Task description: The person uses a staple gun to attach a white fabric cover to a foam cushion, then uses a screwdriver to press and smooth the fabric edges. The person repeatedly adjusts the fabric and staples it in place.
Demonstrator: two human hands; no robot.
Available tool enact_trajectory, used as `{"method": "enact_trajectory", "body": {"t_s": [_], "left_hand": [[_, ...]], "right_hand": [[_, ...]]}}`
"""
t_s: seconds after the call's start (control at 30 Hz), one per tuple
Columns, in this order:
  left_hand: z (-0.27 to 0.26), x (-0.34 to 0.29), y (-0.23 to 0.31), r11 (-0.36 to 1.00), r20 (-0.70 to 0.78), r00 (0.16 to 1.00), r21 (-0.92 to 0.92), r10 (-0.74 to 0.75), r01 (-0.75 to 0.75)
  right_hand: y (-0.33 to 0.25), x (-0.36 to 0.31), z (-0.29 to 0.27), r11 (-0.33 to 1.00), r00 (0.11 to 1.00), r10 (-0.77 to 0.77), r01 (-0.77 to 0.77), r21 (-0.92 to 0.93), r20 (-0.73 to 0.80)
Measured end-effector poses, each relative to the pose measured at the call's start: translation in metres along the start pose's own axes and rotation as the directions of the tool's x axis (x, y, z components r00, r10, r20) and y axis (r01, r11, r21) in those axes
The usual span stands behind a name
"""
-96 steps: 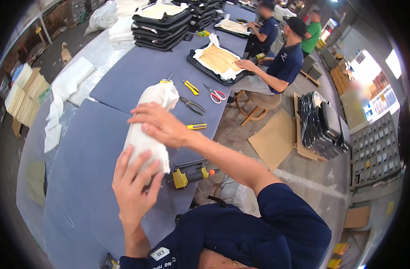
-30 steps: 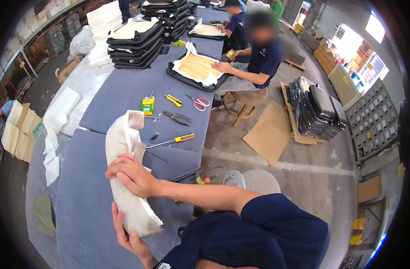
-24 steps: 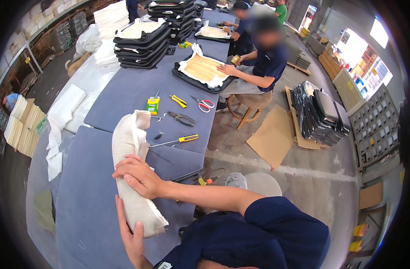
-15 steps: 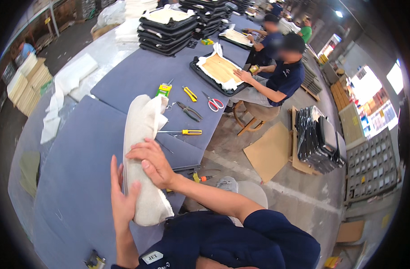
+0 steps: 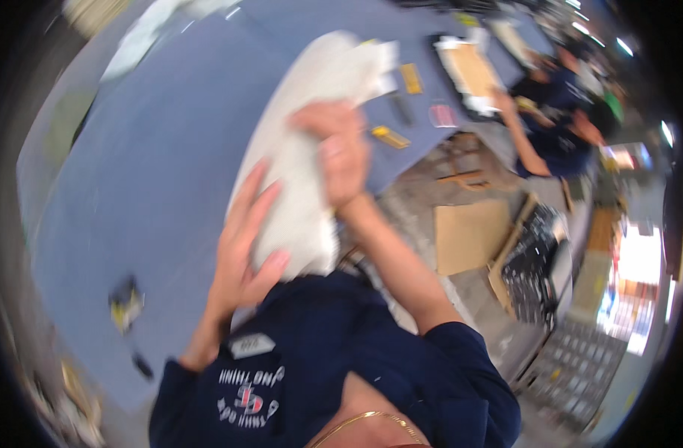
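Observation:
A cream fabric-covered piece (image 5: 300, 164), long and padded-looking, lies lengthwise in front of me, its near end close to my body. My left hand (image 5: 244, 243) rests along its left side, fingers stretched and apart, thumb toward the near end. Across its right part lies my right hand (image 5: 337, 153), smeared by motion, so how its fingers are bent is unclear. Just right of the piece's far end are a yellow-handled screwdriver (image 5: 390, 137), dark pliers (image 5: 401, 109), a yellow utility knife (image 5: 410, 78) and red-handled scissors (image 5: 442, 114), all blurred.
A blue-grey table (image 5: 147, 187) extends left, with a blurred black and yellow tool (image 5: 125, 305) on it. Beyond its right edge, a co-worker (image 5: 554, 142) handles a wood-centred panel (image 5: 472, 71). Cardboard (image 5: 472, 235) and a plastic-wrapped black stack (image 5: 535, 261) are on the floor.
My view has swung, so the table tools and co-workers appear farther right. The cream piece and both hands sit higher in view; my left hand's fingers have spread along its side.

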State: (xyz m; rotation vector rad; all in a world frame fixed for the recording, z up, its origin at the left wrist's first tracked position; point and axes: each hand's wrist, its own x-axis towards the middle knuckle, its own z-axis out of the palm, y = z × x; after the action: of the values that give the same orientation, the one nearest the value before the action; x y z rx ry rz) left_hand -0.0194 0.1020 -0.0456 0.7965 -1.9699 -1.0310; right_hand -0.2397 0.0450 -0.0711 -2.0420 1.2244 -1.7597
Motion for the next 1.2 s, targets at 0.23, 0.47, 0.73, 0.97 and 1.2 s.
{"method": "enact_trajectory", "body": {"t_s": [0.23,0.47,0.73,0.97,1.2], "left_hand": [[-0.016,-0.018,-0.016,0.962,-0.066,0.986,-0.218,0.154,-0.165],[-0.001,-0.024,-0.02,0.961,-0.235,0.932,0.054,0.278,-0.273],[0.013,0.002,-0.033,0.923,-0.443,0.819,0.287,0.364,-0.256],[-0.139,0.046,-0.02,0.953,-0.685,0.686,0.298,0.247,-0.046],[-0.185,0.113,0.084,0.849,-0.159,0.986,0.515,-0.04,0.118]], "right_hand": [[-0.014,0.02,0.008,0.999,0.999,-0.009,0.007,-0.051,-0.04],[-0.013,0.024,0.021,1.0,1.0,0.011,-0.011,0.008,-0.021],[-0.004,0.047,0.022,1.0,0.999,0.023,-0.023,-0.002,-0.04],[0.008,-0.011,0.026,0.972,0.973,0.226,-0.227,0.052,0.038],[0.139,-0.129,-0.043,0.487,0.5,0.866,-0.834,-0.261,0.017]]}}
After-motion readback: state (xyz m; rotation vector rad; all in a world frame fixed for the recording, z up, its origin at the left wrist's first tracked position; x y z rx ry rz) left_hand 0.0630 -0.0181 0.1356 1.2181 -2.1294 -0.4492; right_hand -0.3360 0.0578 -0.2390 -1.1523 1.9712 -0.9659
